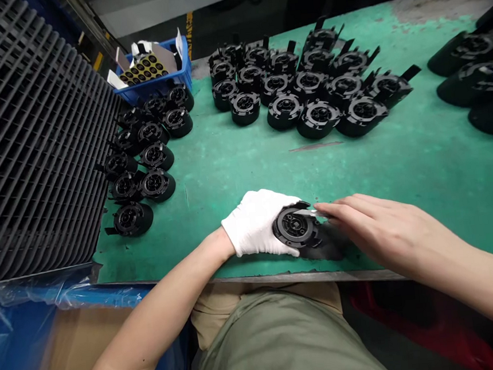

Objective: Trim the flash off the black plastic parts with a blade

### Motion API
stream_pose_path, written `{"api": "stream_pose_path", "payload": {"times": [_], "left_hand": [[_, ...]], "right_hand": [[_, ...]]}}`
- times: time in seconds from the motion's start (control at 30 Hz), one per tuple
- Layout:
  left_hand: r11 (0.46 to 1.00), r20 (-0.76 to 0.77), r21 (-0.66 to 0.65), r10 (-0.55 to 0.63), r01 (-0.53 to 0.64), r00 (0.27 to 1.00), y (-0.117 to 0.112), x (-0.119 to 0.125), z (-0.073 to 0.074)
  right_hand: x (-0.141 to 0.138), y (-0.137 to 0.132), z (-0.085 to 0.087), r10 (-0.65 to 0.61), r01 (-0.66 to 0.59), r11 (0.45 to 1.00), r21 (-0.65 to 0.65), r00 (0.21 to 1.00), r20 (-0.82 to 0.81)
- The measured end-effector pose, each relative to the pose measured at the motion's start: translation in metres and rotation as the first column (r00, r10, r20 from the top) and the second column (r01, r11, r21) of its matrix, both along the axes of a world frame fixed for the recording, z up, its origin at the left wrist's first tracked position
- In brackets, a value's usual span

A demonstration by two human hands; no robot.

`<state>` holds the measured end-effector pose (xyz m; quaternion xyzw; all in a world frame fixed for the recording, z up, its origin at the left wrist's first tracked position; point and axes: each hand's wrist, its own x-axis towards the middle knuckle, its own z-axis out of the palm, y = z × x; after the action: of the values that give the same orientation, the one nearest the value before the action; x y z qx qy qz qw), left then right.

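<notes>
My left hand [261, 223], in a white glove, is wrapped round a round black plastic part [294, 228] near the table's front edge. The part's ringed face, with small holes, points up at me. In my bare right hand [377, 228] I pinch a thin, pale metallic tool [308, 213] like a small blade. Its tip reaches over the upper face of the part and seems to touch it. My fingers hide the tool's rear end, so its exact kind is unclear.
Rows of similar black parts [283, 110] stand at the back of the green table [227, 163]. More parts [155, 182] are on the left, others [491, 74] far right. A blue bin [156, 89] holds a sheet of round stickers [144, 70]. Black grid trays [31, 140] rise at left.
</notes>
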<state>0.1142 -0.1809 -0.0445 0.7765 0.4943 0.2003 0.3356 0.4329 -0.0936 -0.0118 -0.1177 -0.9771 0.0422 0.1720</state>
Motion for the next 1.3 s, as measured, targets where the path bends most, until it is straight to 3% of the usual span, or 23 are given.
{"api": "stream_pose_path", "payload": {"times": [0.27,0.63,0.9,1.13,1.3], "left_hand": [[1.000,-0.007,-0.028,-0.008,0.008,1.000,0.001,0.000,0.003],[0.999,-0.002,-0.045,-0.003,0.003,1.000,0.001,0.000,0.004],[1.000,-0.020,-0.013,0.009,-0.010,1.000,0.000,0.000,-0.001],[1.000,-0.022,0.000,0.009,-0.009,1.000,-0.001,0.002,-0.002],[0.999,-0.008,-0.045,-0.015,0.015,1.000,0.007,0.000,0.013]], "right_hand": [[-0.014,-0.003,0.003,0.050,-0.051,0.991,0.125,0.999,0.011],[-0.019,-0.013,0.005,0.016,-0.018,0.989,0.150,1.000,0.018],[-0.020,-0.002,0.009,0.091,-0.106,0.974,0.202,0.992,0.086],[-0.024,0.007,0.014,0.154,-0.165,0.972,0.170,0.985,0.077],[-0.015,0.012,0.015,0.113,-0.113,0.991,0.069,0.994,-0.003]]}}
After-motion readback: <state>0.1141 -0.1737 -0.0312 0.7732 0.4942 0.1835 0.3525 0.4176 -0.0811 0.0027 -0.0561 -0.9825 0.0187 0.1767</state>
